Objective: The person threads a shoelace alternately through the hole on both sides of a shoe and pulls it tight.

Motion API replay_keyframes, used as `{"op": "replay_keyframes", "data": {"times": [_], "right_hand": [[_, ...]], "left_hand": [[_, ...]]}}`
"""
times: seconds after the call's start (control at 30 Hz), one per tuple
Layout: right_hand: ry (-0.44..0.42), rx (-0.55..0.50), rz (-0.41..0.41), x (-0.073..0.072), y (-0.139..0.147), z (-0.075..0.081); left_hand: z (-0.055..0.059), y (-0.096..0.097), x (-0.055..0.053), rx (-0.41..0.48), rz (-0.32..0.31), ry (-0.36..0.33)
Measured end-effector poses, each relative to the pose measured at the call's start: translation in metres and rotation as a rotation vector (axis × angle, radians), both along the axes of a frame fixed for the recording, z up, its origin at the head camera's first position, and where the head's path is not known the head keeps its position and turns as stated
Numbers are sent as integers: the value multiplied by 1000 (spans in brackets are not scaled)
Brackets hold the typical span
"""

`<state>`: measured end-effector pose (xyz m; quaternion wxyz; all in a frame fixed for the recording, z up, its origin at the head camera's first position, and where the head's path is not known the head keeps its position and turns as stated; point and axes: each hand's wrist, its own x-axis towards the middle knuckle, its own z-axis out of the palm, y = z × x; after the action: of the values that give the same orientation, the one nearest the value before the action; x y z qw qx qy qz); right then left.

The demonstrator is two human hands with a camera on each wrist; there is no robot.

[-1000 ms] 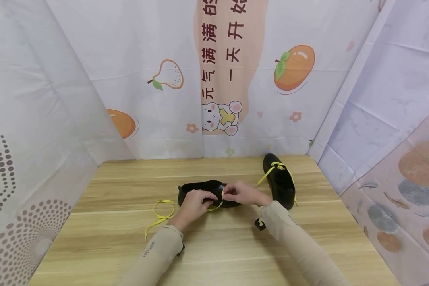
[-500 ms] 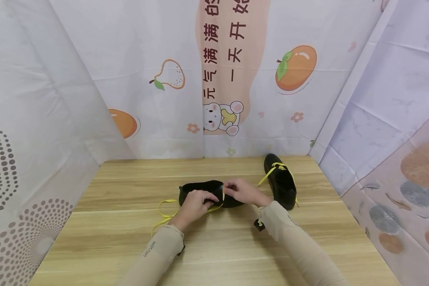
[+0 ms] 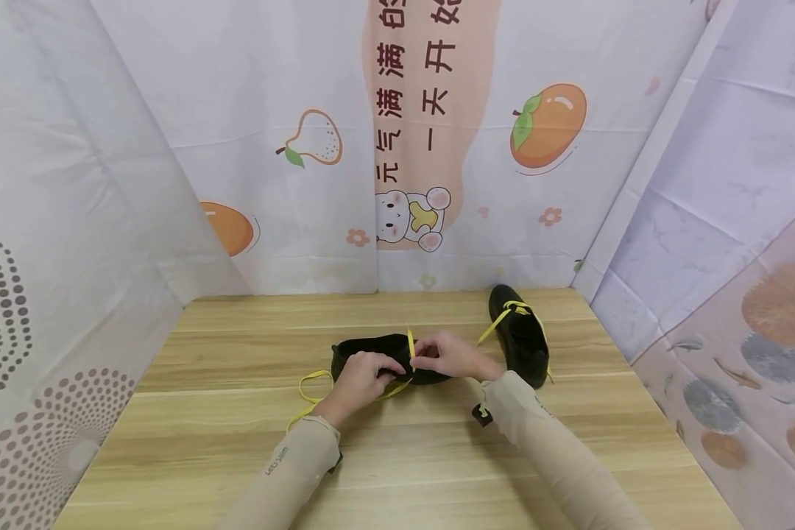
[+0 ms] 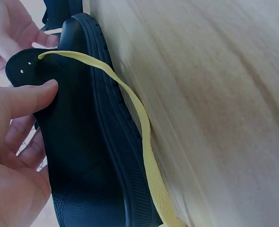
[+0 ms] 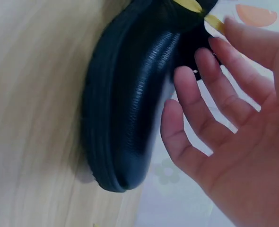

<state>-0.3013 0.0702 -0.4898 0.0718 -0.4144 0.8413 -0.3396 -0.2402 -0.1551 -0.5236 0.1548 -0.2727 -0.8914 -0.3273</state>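
"Where's the black shoe [image 4: 80,146], and who's got it?"

"On the wood-grain table [image 3: 397,471], sole down, toe toward the person's right. The left hand [image 3: 361,377] grips the eyelet flap [image 4: 33,74], thumb outside, fingers tucked behind."

"And the right hand [image 3: 453,357]?"

"Thumb and forefinger seem to pinch a yellow lace [image 3: 411,347]; the other fingers fan out loosely."

"How would the shoe handle?"

"Fairly light, I'd guess. The upper looks like smooth, faintly pebbled leather, so it should bend softly and slip a little under dry fingers. The ridged sole [image 4: 118,142] looks stiffer. For a steady hold, I'd take that flap, just beside the holes [image 4: 21,71]."

"And the lace?"

"Flat, woven, limp; it likely buckles if pushed, so hold it near its end. A strand [image 4: 146,132] runs from 1 eyelet down the shoe's side; 2 holes show bare."

"The second shoe [image 3: 528,344]?"

"Back right, black too, rounded toe toward the curtain [image 3: 271,235]."
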Motion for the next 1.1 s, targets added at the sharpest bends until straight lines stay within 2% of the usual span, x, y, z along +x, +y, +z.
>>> {"op": "replay_keyframes", "data": {"times": [0.1, 0.17, 0.27, 0.37, 0.5, 0.53, 0.6, 0.7, 0.87, 0.97, 1.1], "right_hand": [[19, 4, 56, 1, 0, -4], [28, -3, 64, 1, 0, -5], [-1, -28, 55, 1, -1, -4], [-12, -75, -38, 1, 0, 0], [28, -164, -232, -2, 1, 5], [39, -177, -264, -2, 1, 5], [41, -196, -279, -3, 2, 5], [-1, -144, -221, -1, 4, 4], [-86, 3, -10, 2, 4, 0], [-65, 55, 65, 2, 5, -1], [-27, 60, 87, 2, 4, -2]], "left_hand": [[0, 0, 1, 1, 1, -3], [0, 0, 1, 1, 1, -2], [-1, 0, 0, -3, 1, -3], [-2, 0, 0, -6, -2, -1], [-2, -1, 0, -7, -6, 5], [-2, -1, 0, -6, -5, 2], [-2, -1, 0, -6, -8, -3], [-1, -2, 1, -9, -11, -12], [1, -2, 2, -10, -16, -22], [3, -2, 2, -19, -23, -20], [7, -3, 2, -34, -47, -39]]}}
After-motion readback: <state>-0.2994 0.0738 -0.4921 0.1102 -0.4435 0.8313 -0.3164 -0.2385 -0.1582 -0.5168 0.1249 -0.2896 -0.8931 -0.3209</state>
